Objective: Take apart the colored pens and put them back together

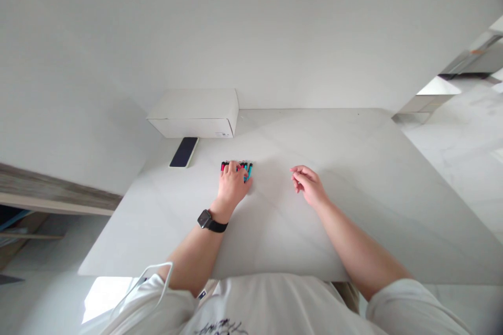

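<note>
My left hand rests on a small row of pens, its fingers bent over them and gripping around the middle of the group. The pens are slim, some pink-red and some teal, with black ends; my fingers and palm hide part of them. To the right, apart from the pens, my right hand hovers low over the table with its fingers loosely curled and a little apart. I see nothing held in it.
Behind the pens, a white box stands against the wall. A phone with a dark screen lies in front of it. The pale marbled table has its right edge slanting off toward the floor. A white cable loops beside my left arm.
</note>
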`<state>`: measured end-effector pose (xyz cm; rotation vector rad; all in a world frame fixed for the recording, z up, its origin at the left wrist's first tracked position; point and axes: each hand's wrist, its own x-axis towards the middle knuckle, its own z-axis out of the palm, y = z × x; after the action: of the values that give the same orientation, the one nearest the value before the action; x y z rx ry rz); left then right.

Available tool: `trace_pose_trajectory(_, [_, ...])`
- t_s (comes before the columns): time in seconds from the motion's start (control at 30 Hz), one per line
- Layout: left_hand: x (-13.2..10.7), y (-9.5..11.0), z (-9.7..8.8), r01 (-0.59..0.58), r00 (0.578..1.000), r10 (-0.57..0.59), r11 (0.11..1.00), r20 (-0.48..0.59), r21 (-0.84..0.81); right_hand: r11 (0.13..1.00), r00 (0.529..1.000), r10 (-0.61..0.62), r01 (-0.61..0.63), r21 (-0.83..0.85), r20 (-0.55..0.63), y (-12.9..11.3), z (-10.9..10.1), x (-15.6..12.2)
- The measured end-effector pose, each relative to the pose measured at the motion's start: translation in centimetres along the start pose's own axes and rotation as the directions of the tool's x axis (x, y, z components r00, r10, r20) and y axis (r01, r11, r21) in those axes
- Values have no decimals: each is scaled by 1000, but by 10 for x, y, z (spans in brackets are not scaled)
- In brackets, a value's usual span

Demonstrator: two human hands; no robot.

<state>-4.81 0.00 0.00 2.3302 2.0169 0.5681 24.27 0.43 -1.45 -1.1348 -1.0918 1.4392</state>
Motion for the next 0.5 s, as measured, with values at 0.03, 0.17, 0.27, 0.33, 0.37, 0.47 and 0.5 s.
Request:
trace_pose_trajectory(0.03, [-1, 2, 1, -17, 1000, 17, 1000, -3, -2, 1000, 1000, -5, 5, -12, 7, 1, 0, 0])
trace_pose_trajectory(0.17, [-6, 16, 3, -75, 997, 76, 996, 11, -47, 991, 998, -52, 56, -121, 35, 3, 1, -1])
trace_pose_trajectory(0.27, [-10, 27, 2, -148, 987, 156, 979, 43, -142, 926, 982, -187, 171, -336, -16, 2, 4, -4])
trace_pose_trajectory(0.33, [-12, 33, -1, -214, 974, 224, 953, 21, -215, 856, 961, -277, 240, -457, -14, 0, 6, -8])
trace_pose_trajectory(0.37, [-13, 36, -2, -243, 968, 250, 939, -1, -244, 830, 954, -300, 267, -489, 11, -1, 7, -10])
trace_pose_trajectory(0.47, [-14, 42, -5, -308, 951, 305, 901, -58, -306, 814, 952, -277, 306, -494, 132, 0, 12, -15])
trace_pose_trajectory(0.5, [-14, 43, -5, -320, 946, 316, 892, -68, -319, 824, 954, -251, 300, -481, 166, 1, 13, -16])
